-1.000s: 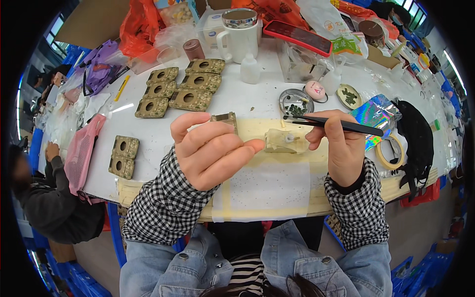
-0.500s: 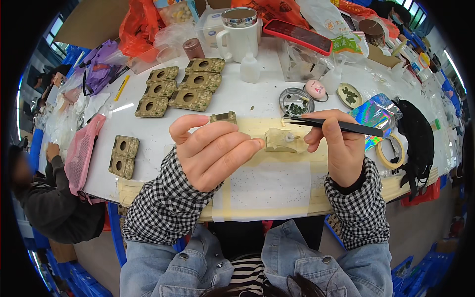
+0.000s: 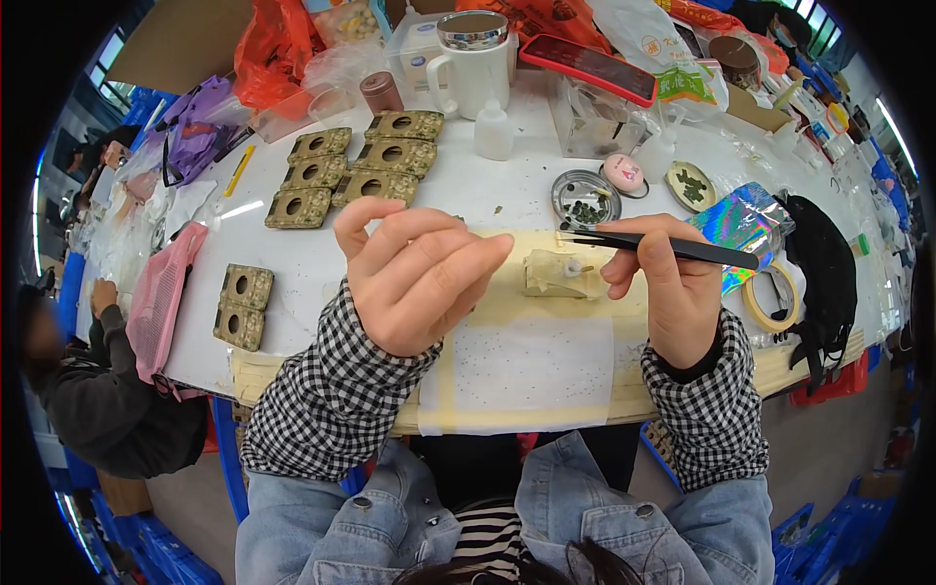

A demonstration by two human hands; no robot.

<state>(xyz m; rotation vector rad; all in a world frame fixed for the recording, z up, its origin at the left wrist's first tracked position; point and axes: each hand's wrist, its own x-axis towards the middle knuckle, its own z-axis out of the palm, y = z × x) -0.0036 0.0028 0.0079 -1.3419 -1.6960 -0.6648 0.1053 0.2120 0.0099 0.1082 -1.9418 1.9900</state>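
Note:
My right hand [image 3: 678,297] grips black tweezers [image 3: 673,248] between thumb and fingers. Their points reach left, above the far edge of a tape-covered block [image 3: 563,274] with a small pale peg on top. To the left of the block hovers my left hand [image 3: 419,278], its fingers bent and close together, tips towards the right. What they hold, if anything, is hidden behind the hand. Beyond my tweezers sits a round clear dish [image 3: 585,202] with small dark green pieces. Beside it is a shallow dish [image 3: 689,186] with flat green pieces.
Several camouflage-patterned cases [image 3: 317,174] lie at the back left, with another pair [image 3: 243,307] nearer. White paper [image 3: 534,375] covers the front edge. A white mug [image 3: 473,73], red-cased phone [image 3: 587,70], and tape roll [image 3: 772,297] stand around. A person in dark sleeves [image 3: 127,400] sits at left.
My left hand has drawn back slightly left and up from the block. A camouflage piece seen beyond its fingers is now hidden. My right hand and tweezers stay nearly still.

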